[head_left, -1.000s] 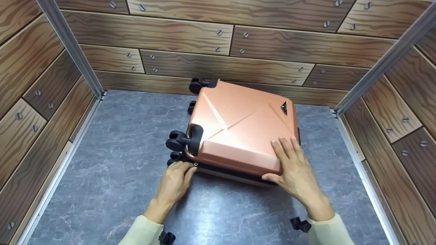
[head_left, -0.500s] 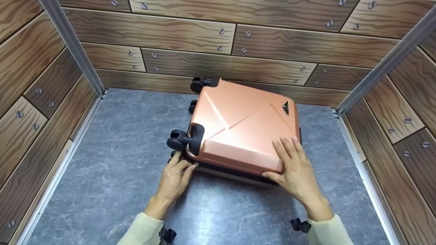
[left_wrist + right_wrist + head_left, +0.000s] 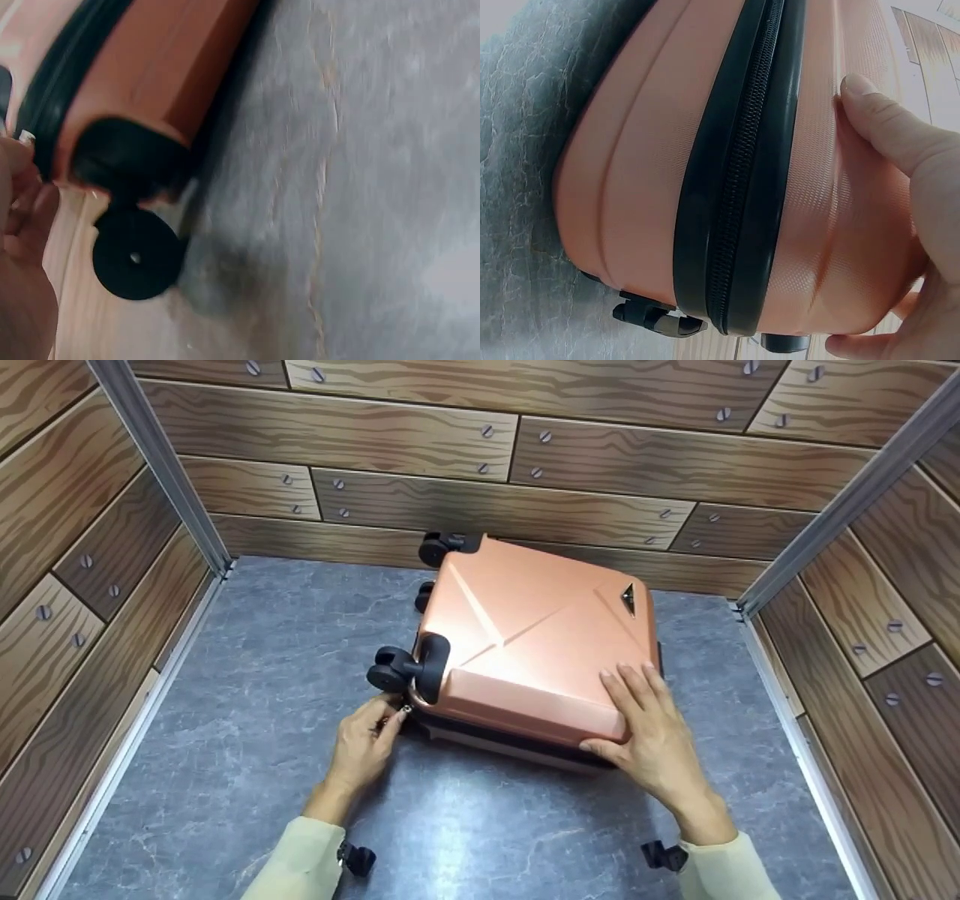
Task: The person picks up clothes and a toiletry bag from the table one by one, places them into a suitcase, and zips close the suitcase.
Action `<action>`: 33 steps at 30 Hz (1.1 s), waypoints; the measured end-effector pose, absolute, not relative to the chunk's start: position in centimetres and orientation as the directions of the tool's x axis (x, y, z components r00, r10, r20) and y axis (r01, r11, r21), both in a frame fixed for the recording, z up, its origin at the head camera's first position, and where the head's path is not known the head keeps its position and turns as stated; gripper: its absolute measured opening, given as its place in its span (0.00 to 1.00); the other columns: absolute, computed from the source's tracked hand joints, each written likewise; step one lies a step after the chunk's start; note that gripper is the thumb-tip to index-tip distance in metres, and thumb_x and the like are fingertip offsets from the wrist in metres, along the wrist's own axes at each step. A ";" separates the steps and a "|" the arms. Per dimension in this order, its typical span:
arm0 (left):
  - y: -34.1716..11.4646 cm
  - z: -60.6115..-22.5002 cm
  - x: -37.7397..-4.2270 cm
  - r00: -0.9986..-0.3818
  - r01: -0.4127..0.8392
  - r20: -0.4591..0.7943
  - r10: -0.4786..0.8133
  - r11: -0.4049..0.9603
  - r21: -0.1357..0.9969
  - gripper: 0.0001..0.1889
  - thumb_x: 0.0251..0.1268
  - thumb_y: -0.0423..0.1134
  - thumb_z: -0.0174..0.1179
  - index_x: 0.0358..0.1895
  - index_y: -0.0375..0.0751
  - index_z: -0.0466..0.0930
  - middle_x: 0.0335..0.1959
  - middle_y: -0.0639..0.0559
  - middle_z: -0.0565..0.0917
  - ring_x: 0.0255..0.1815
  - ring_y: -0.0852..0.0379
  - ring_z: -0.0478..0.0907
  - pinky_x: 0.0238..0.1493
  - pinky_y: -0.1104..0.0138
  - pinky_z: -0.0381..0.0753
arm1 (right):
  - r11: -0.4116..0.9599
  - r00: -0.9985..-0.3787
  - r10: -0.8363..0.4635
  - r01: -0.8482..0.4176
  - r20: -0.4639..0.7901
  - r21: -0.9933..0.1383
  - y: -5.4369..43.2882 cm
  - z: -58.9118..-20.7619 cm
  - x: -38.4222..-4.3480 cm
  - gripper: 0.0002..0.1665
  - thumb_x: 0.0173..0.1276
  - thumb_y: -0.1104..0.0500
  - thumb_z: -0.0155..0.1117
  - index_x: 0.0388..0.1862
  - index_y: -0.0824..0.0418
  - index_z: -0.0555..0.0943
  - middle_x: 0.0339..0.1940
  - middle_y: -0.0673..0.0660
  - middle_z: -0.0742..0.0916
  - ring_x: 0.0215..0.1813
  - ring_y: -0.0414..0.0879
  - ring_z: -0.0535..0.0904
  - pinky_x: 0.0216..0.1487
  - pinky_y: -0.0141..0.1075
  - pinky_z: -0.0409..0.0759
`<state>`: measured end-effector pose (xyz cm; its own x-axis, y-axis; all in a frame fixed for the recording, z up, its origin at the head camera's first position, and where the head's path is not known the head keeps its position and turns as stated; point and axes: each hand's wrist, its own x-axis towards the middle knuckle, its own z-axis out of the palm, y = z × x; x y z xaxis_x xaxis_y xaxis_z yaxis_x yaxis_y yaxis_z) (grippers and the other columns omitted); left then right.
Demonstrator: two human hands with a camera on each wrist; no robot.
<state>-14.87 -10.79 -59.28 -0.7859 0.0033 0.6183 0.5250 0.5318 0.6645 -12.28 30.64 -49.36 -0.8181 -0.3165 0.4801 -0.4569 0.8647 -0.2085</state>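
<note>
A rose-gold hard-shell suitcase (image 3: 540,622) lies flat on the floor, its black caster wheels (image 3: 390,669) toward the left. At the near left corner, just below a wheel, my left hand (image 3: 358,746) pinches a small metal zipper pull (image 3: 407,709) between thumb and fingers. The left wrist view shows the fingertips at the black zipper band (image 3: 71,82), close to a lower wheel (image 3: 137,255). My right hand (image 3: 652,742) rests on the near right corner, fingers spread over the top and thumb on the side. Meshed zipper teeth (image 3: 739,180) run along that side in the right wrist view.
Grey marbled floor (image 3: 480,825) surrounds the suitcase. A wood-patterned back wall (image 3: 420,442) stands close behind it, with side walls left and right meeting it at metal posts (image 3: 161,465). A black handle (image 3: 656,315) projects from the suitcase's end.
My left hand has moved left with the zipper pull, from the near side to the wheeled corner. My right hand and the suitcase have stayed nearly still.
</note>
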 end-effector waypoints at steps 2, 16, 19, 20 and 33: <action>-11.0 -59.5 -15.1 -0.799 0.506 0.601 -0.025 0.512 0.694 0.11 0.66 0.29 0.71 0.28 0.44 0.79 0.45 0.47 0.92 0.41 0.53 0.88 0.43 0.66 0.83 | 0.863 -0.816 -0.320 -0.461 0.481 -0.208 30.6 -49.4 -12.3 0.64 0.44 0.39 0.88 0.79 0.58 0.72 0.78 0.67 0.75 0.82 0.71 0.60 0.73 0.71 0.66; -11.1 -58.5 -15.4 -0.921 0.328 0.381 -0.079 0.370 0.869 0.03 0.67 0.37 0.73 0.36 0.42 0.90 0.38 0.53 0.90 0.39 0.63 0.83 0.43 0.74 0.79 | 0.859 -0.810 -0.329 -0.470 0.485 -0.202 30.6 -49.4 -12.2 0.64 0.44 0.40 0.87 0.79 0.59 0.72 0.78 0.67 0.74 0.82 0.71 0.59 0.74 0.73 0.63; -11.2 -58.3 -15.5 -0.924 0.337 0.380 -0.041 0.382 0.861 0.04 0.68 0.36 0.72 0.34 0.45 0.87 0.34 0.57 0.87 0.35 0.63 0.79 0.40 0.73 0.78 | 0.854 -0.810 -0.333 -0.476 0.482 -0.209 30.8 -49.5 -12.3 0.64 0.44 0.40 0.87 0.79 0.59 0.71 0.78 0.67 0.74 0.82 0.71 0.59 0.74 0.74 0.62; -11.2 -58.3 -15.5 -0.926 0.335 0.375 -0.034 0.381 0.862 0.04 0.68 0.36 0.71 0.34 0.45 0.87 0.32 0.58 0.87 0.34 0.64 0.78 0.38 0.72 0.77 | 0.851 -0.809 -0.336 -0.480 0.482 -0.212 30.8 -49.5 -12.3 0.64 0.45 0.40 0.87 0.80 0.59 0.71 0.78 0.67 0.74 0.82 0.72 0.59 0.74 0.74 0.62; -10.3 -58.7 -15.3 -0.813 0.502 0.583 0.003 0.511 0.698 0.06 0.66 0.32 0.72 0.32 0.43 0.84 0.29 0.55 0.86 0.29 0.63 0.79 0.32 0.67 0.79 | 0.809 -0.842 -0.320 -0.481 0.433 -0.337 32.7 -49.3 -13.5 0.64 0.44 0.46 0.89 0.81 0.53 0.70 0.82 0.63 0.71 0.85 0.67 0.54 0.76 0.74 0.58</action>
<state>-15.28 -10.28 -58.72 -0.8128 0.0034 0.5826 0.5023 0.5108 0.6977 -13.52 32.69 -49.33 -0.8425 -0.3203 0.4331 -0.4810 0.8094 -0.3369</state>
